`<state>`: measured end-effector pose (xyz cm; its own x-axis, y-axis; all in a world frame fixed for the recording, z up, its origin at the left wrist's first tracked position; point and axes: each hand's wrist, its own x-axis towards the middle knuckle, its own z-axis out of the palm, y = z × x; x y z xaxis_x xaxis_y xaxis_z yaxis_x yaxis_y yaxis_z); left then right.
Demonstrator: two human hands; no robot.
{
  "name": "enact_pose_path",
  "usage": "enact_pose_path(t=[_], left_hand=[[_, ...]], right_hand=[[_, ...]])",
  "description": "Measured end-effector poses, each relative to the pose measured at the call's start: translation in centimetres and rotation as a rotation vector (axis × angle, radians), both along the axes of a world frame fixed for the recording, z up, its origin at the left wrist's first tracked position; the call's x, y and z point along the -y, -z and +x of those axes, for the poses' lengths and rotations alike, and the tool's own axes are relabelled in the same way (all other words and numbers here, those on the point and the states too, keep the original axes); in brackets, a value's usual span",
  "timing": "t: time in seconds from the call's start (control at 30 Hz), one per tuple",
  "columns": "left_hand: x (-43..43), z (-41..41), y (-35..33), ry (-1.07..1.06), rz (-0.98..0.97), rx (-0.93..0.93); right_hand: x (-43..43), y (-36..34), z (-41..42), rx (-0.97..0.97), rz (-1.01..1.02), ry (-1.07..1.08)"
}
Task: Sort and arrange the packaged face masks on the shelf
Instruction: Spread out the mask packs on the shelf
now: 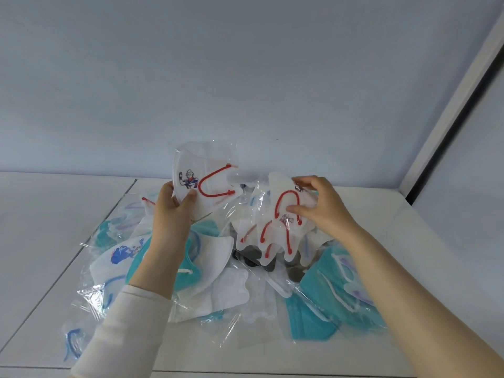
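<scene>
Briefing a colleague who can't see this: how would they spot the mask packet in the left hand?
Above the mask pile on the white shelf, the left hand holds one clear packet. Its white mask shows a red-and-blue cartoon figure beside one red loop, unlike the fanned bunch in the right hand.

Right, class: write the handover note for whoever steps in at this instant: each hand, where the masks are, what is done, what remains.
Left hand holds one packaged white mask with red loops above the pile.
Right hand grips a bunch of red-loop masks.
The pile of teal, white and dark packaged masks lies mixed on the shelf.
Done: some red-loop masks gathered in hand. Left: sort the pile; nothing looks arranged yet.
</scene>
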<state>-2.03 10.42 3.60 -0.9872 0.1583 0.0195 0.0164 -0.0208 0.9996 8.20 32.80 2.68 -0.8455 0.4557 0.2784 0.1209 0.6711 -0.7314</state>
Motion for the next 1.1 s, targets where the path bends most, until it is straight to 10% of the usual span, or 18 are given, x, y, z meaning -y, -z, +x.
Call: enact_pose_path(t=[0.63, 0.77, 0.93, 1.1], left_hand=[[-1.9, 3.3, 0.0, 0.484, -0.108, -0.175], [-1.2, 2.0, 0.6, 0.228, 0.014, -0.031], [0.3, 0.6, 0.0, 0.042, 0.135, 0.056], [0.3, 0.6, 0.0, 0.031, 0.143, 0.08]], right_hand=[[2.2, -4.3, -1.1, -0.24, 1.091, -0.416], [1.0, -3.0, -0.6, -0.212, 0.81, -0.117], [-0.5, 0.9, 0.9, 0.523, 0.468, -0.014], [-0.2, 1.4, 0.6, 0.393, 0.289, 0.026]])
